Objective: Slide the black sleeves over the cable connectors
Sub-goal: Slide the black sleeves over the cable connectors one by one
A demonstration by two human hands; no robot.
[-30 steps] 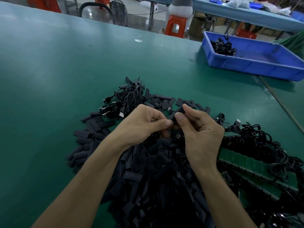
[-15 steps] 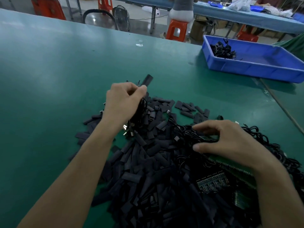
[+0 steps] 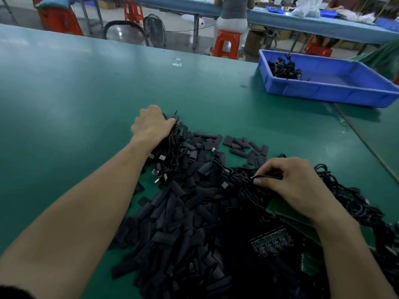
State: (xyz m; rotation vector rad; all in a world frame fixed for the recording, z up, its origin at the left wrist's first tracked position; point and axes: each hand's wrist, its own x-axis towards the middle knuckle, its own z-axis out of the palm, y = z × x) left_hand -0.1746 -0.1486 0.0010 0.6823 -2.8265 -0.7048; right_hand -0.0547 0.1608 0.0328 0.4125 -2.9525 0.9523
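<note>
A big heap of flat black sleeves (image 3: 190, 225) covers the green table in front of me. At its far left lies a bundle of black cables with metal connectors (image 3: 166, 160). My left hand (image 3: 151, 124) is curled over the top of that bundle, gripping the cables. Over the right side of the heap, my right hand (image 3: 289, 182) pinches a thin black cable end (image 3: 262, 176) between thumb and forefinger. More coiled black cables (image 3: 354, 203) spread to the right.
Green circuit boards (image 3: 287, 216) lie under the cables near my right wrist. A blue tray (image 3: 328, 91) with a few finished cables stands at the far right. Past the table's far edge are orange stools, a fan and a seated person.
My hands parted from a shared grip at the middle. The left carried a sleeved cable out to the far-left bundle and lowered onto it. The right dropped onto the right-hand cables and pinched one.
</note>
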